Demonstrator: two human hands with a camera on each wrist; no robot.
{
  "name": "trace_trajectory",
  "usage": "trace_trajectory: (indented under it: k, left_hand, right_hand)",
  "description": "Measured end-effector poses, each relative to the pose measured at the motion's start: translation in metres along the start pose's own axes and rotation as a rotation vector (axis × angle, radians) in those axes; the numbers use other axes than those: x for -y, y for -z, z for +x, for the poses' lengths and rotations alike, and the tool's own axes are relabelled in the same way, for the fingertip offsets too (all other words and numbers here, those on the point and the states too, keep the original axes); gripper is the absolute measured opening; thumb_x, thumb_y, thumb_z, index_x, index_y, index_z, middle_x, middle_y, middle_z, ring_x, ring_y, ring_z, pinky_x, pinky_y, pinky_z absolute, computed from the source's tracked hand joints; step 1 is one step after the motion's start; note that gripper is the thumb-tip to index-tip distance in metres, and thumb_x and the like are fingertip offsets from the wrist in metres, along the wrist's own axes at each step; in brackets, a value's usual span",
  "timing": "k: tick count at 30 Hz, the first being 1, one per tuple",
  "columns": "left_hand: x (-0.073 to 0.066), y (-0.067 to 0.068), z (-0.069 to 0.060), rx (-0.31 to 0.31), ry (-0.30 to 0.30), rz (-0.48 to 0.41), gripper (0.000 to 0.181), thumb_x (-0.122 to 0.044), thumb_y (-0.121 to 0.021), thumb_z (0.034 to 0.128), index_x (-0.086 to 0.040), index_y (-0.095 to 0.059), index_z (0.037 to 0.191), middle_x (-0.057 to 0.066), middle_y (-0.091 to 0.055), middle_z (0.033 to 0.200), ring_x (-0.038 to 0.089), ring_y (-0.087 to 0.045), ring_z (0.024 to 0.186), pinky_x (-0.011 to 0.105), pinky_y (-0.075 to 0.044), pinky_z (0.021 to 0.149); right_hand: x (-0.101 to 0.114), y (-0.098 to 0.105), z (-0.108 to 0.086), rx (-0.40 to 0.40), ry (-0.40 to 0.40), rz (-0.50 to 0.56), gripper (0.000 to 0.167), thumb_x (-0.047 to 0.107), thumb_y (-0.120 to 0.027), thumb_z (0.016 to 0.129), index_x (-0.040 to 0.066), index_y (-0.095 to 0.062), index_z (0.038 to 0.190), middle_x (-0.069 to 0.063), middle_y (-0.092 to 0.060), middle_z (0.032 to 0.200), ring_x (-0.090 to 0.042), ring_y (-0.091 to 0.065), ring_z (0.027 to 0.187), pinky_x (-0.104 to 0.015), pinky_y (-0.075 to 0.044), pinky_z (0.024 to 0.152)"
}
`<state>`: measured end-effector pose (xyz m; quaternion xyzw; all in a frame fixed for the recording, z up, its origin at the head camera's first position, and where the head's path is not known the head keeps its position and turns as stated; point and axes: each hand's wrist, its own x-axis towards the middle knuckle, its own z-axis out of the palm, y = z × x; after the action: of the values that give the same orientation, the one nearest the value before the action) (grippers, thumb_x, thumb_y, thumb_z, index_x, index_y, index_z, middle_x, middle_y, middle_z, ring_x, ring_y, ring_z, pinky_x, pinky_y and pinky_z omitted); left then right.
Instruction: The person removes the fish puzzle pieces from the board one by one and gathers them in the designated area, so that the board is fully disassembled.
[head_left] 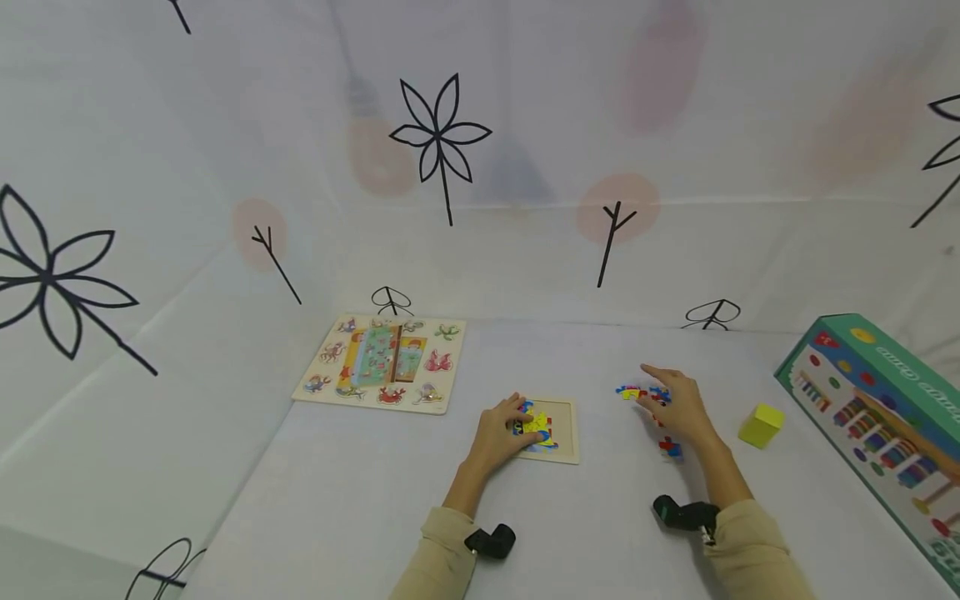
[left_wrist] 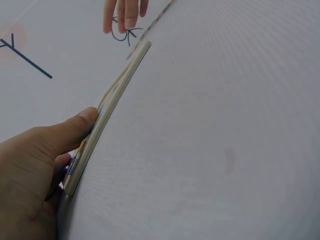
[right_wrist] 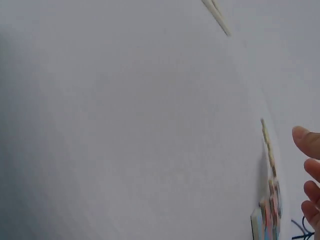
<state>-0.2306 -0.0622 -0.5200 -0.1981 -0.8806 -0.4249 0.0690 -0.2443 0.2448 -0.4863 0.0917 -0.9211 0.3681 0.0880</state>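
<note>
A small wooden puzzle board [head_left: 567, 429] lies on the white table, partly filled with yellow, blue and red pieces [head_left: 536, 422]. My left hand [head_left: 497, 431] rests over its left side. In the left wrist view, the thumb [left_wrist: 82, 125] lies against the board's pieces, while the other fingers are partly hidden. My right hand [head_left: 678, 408] hovers above a loose group of red, blue and yellow puzzle pieces [head_left: 670, 448], its fingers apart. Several pieces [right_wrist: 270, 210] stand out at the edge of the right wrist view, apart from the fingertips [right_wrist: 311, 190].
A larger wooden picture puzzle [head_left: 438, 407] lies at the back left. To the right of my right hand sits a yellow block [head_left: 761, 426]. A long green game box [head_left: 862, 417] stands along the right side. Behind the table hangs a white printed cloth [head_left: 510, 258].
</note>
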Motion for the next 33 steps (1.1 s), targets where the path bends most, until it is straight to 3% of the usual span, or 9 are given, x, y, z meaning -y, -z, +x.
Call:
trace_trajectory:
  k: [6, 16, 21, 25, 33]
  left_hand:
    - [0.002, 0.0, 0.0, 0.002, 0.005, -0.009, 0.035, -0.026, -0.08, 0.074, -0.003, -0.072, 0.099, 0.013, -0.059, 0.127, 0.03, -0.048, 0.126, 0.056, -0.033, 0.104]
    - [0.002, -0.001, 0.001, 0.006, -0.006, 0.021, 0.035, -0.028, -0.079, 0.0748, -0.003, -0.073, 0.099, 0.014, -0.059, 0.127, 0.032, -0.049, 0.125, 0.056, -0.035, 0.103]
    - [0.003, 0.0, 0.001, 0.002, -0.031, 0.035, 0.035, -0.03, -0.078, 0.076, -0.004, -0.073, 0.099, 0.014, -0.06, 0.126, 0.032, -0.05, 0.124, 0.056, -0.036, 0.102]
    - [0.004, 0.001, 0.001, 0.011, -0.06, 0.048, 0.031, -0.026, -0.075, 0.0767, -0.003, -0.073, 0.098, 0.014, -0.06, 0.125, 0.03, -0.05, 0.124, 0.054, -0.038, 0.101]
    - [0.004, 0.004, 0.001, 0.043, -0.087, 0.037, 0.029, -0.018, -0.073, 0.0761, -0.001, -0.072, 0.1, 0.016, -0.059, 0.127, 0.028, -0.049, 0.126, 0.051, -0.037, 0.103]
  right_hand:
    - [0.03, -0.027, -0.005, -0.02, 0.102, 0.106, 0.047, 0.006, -0.07, 0.082, -0.008, -0.055, 0.124, -0.029, -0.059, 0.114, -0.042, -0.054, 0.1, -0.055, -0.047, 0.083]
    - [0.062, -0.074, -0.007, 0.154, 0.134, 0.122, 0.039, 0.011, -0.072, 0.082, -0.004, -0.063, 0.116, -0.016, -0.066, 0.106, -0.024, -0.057, 0.088, -0.033, -0.05, 0.074]
    - [0.068, -0.085, -0.004, 0.199, 0.172, -0.011, 0.04, 0.021, -0.073, 0.081, -0.003, -0.065, 0.113, -0.02, -0.062, 0.106, -0.034, -0.053, 0.095, -0.047, -0.045, 0.077]
    - [0.074, -0.088, -0.006, 0.217, 0.147, -0.104, 0.041, 0.029, -0.074, 0.08, 0.003, -0.068, 0.111, -0.021, -0.057, 0.11, -0.04, -0.047, 0.101, -0.057, -0.041, 0.079]
    - [0.078, -0.09, -0.007, 0.229, 0.132, -0.082, 0.034, 0.026, -0.075, 0.079, 0.008, -0.07, 0.106, -0.02, -0.056, 0.111, -0.039, -0.045, 0.102, -0.055, -0.038, 0.078]
